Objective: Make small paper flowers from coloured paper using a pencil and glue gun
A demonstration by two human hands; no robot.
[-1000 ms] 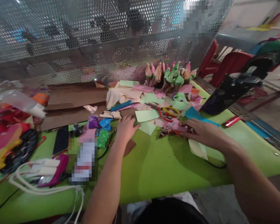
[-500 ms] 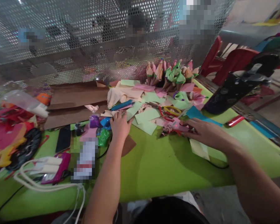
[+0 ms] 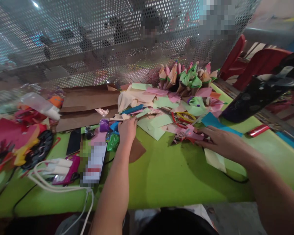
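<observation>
My left hand (image 3: 127, 130) reaches to the near edge of the paper scraps, fingers stretched forward and apart, touching the pile beside a blue pen-like stick (image 3: 133, 109). Left of it lie a purple wrapped lump (image 3: 104, 125) and a green one (image 3: 113, 142). On the right, the fingers of my right hand (image 3: 215, 139) close around the end of a pink tool (image 3: 189, 132) with a small red light, which looks like a hot glue gun. Its front end rests on the table near dark, crumpled bits. Yellow-and-red-handled pliers or scissors (image 3: 186, 117) lie just behind it.
Paper cones with green, pink and peach tops (image 3: 186, 76) stand at the back against a perforated metal screen (image 3: 88, 49). A dark bottle (image 3: 245, 99) stands right. Phones, white cables (image 3: 51, 188) and a tape ring (image 3: 40, 150) lie left on the green table (image 3: 161, 182).
The view has shifted slightly, so the table's things appear farther right. My left hand's fingers have moved a little over the scraps. The right hand stays on the pink tool.
</observation>
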